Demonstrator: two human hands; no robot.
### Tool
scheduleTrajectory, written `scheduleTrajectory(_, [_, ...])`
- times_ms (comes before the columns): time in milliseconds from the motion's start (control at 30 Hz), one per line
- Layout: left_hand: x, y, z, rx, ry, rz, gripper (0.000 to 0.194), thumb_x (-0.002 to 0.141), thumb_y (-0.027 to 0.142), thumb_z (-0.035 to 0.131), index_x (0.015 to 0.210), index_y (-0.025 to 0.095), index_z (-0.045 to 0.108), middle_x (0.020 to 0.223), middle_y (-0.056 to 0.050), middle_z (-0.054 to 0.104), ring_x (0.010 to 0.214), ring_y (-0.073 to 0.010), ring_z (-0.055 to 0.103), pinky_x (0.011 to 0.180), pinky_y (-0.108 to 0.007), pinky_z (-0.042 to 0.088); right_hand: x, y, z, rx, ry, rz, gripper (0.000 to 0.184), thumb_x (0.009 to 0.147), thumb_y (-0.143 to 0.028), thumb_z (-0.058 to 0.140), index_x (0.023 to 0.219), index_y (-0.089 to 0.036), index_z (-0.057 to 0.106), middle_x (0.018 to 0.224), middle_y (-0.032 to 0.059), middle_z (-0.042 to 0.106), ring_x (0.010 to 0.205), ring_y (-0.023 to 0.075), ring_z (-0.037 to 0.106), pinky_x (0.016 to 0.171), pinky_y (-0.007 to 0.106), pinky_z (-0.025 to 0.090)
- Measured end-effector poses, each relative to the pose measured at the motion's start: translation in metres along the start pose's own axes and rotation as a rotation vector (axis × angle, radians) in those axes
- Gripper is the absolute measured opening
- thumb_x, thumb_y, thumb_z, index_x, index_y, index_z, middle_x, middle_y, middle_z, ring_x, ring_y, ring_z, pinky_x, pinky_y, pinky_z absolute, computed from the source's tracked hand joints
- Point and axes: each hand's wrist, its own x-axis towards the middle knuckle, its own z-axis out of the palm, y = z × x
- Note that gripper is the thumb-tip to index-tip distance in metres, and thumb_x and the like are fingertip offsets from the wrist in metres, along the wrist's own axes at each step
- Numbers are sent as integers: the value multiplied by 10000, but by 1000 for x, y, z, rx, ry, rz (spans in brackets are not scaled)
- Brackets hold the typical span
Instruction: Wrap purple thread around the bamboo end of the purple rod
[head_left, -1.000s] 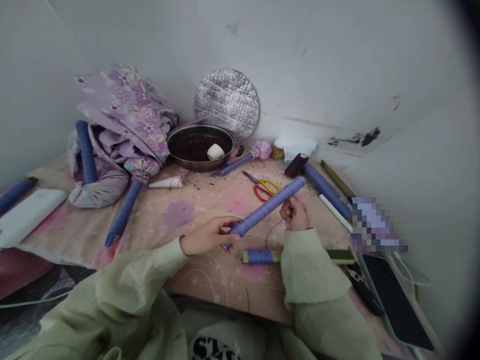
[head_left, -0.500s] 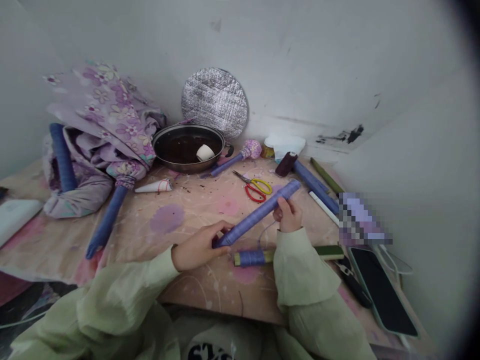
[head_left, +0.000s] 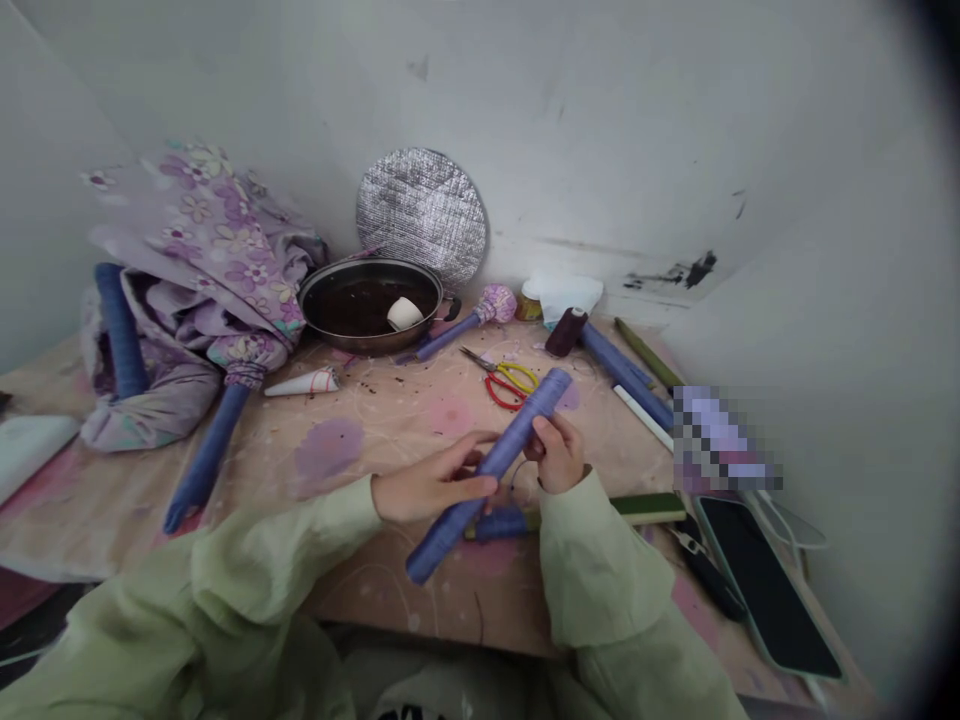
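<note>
A rod wrapped in blue-purple thread (head_left: pixel 517 440) is held at a slant above the table, its lower end towards me. My left hand (head_left: pixel 435 483) closes round its middle, thumb on top. Higher up, on the right side, my right hand (head_left: pixel 559 452) pinches it; some of those fingertips are hidden behind. Beneath it lies a spool of blue thread wound on a green strip (head_left: pixel 501 522), and a strand runs up towards the right hand. Scissors with red and yellow handles (head_left: pixel 502 385) rest just beyond the rod's upper end.
At the back stands a dark pan (head_left: pixel 367 335) with a small white cup (head_left: pixel 405 314) in it. Flowered cloth bundles (head_left: pixel 232 225) fill the left. To the right are a dark thread cone (head_left: pixel 566 332), a box cutter (head_left: pixel 709 575) and a phone (head_left: pixel 769 590).
The rod has slid down towards me through my left hand, which now grips its middle instead of its lower end. It is also tilted more steeply.
</note>
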Motion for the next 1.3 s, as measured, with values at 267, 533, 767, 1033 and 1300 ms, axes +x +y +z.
scheduleTrajectory(267, [41, 18, 5, -132, 153, -37, 421, 862, 485, 411, 1186, 222, 357, 746, 11, 510, 497, -85, 546, 483, -241, 468, -5, 1, 2, -92, -104, -21, 280, 669, -443, 612, 686, -168, 565, 443, -57, 453, 373, 81, 392, 361, 215, 312])
scheduleTrajectory(533, [54, 16, -8, -137, 229, -28, 339, 832, 498, 462, 861, 161, 489, 604, 42, 455, 402, -32, 413, 379, -151, 318, 0, 3, -2, -115, -149, -18, 275, 726, -436, 578, 664, -170, 554, 442, -76, 360, 376, 56, 286, 372, 206, 235])
scheduleTrajectory(767, [56, 17, -32, -133, 340, 23, 250, 787, 380, 583, 875, 159, 507, 797, -8, 591, 483, -51, 540, 434, -171, 409, 3, 13, -4, -107, -158, 46, 270, 747, -422, 541, 648, -171, 545, 414, -83, 323, 365, 53, 241, 376, 210, 160])
scheduleTrajectory(1033, [60, 13, -41, -51, 392, 54, 256, 739, 321, 643, 828, 155, 470, 849, -66, 661, 506, -79, 582, 399, -164, 397, 5, 17, -2, -103, -191, 103, 265, 716, -425, 563, 635, -173, 546, 399, -88, 314, 358, 51, 238, 376, 214, 157])
scheduleTrajectory(1300, [66, 13, -51, -7, 520, 69, 290, 683, 279, 698, 790, 154, 459, 729, -18, 656, 453, -67, 549, 424, -186, 435, 4, 16, -2, -118, -201, 132, 275, 696, -440, 588, 636, -173, 558, 395, -84, 331, 358, 55, 259, 373, 216, 169])
